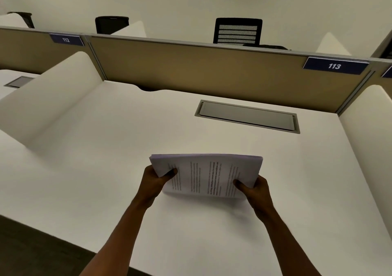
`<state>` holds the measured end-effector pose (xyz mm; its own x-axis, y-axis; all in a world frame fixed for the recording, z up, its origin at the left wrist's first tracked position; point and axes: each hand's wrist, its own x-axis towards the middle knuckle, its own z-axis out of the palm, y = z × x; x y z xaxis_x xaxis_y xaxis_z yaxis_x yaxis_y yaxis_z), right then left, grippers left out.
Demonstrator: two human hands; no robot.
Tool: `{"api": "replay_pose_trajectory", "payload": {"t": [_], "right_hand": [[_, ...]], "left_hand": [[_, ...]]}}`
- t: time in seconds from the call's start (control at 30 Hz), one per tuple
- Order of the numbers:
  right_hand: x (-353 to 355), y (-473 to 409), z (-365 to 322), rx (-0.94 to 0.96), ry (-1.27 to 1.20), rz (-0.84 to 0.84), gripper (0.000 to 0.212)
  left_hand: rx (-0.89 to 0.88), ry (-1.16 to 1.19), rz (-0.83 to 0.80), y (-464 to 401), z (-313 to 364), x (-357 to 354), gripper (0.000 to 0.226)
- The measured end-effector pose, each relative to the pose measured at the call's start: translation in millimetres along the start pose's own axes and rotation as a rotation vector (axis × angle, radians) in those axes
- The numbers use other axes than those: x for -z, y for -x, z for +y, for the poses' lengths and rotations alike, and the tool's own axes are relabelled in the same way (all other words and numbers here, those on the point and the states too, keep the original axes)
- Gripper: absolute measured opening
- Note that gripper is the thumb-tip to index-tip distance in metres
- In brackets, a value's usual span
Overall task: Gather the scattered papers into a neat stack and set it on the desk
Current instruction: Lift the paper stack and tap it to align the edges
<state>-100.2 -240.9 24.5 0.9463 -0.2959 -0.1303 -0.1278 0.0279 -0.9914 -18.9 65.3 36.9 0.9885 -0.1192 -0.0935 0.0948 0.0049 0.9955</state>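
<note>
The stack of papers [206,175] is light and bendy, and the sheets can slide on each other, so it is best held at both short ends at once, and that is how it is held here. The left hand [156,183] pinches the left end, with its thumb on top of the top page and its other fingers hidden under the sheets. The right hand [255,188] pinches the right end the same way, thumb on top, fingers underneath. Both hands are closed on the stack. The stack is tilted, its far edge higher than its near edge, and it sits over the middle of the desk [118,140], nearer the front edge than the grey cable cover [247,115] at the back. The near edge looks close to the desk, but I cannot tell if it touches. The edges look nearly even, so setting it down flat seems to come next.
</note>
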Motion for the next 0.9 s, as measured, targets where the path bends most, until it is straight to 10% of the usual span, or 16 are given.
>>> {"api": "replay_pose_trajectory", "payload": {"t": [0.7,0.9], "right_hand": [[-2,0,-1,0.043,0.009,0.032,0.027],[12,-6,-68,0.282,0.395,-0.034,0.031]], "left_hand": [[0.037,-0.032,-0.01,2,6,0,0.05],[-0.508,-0.68,0.156,-2,92,-3,0.122]]}}
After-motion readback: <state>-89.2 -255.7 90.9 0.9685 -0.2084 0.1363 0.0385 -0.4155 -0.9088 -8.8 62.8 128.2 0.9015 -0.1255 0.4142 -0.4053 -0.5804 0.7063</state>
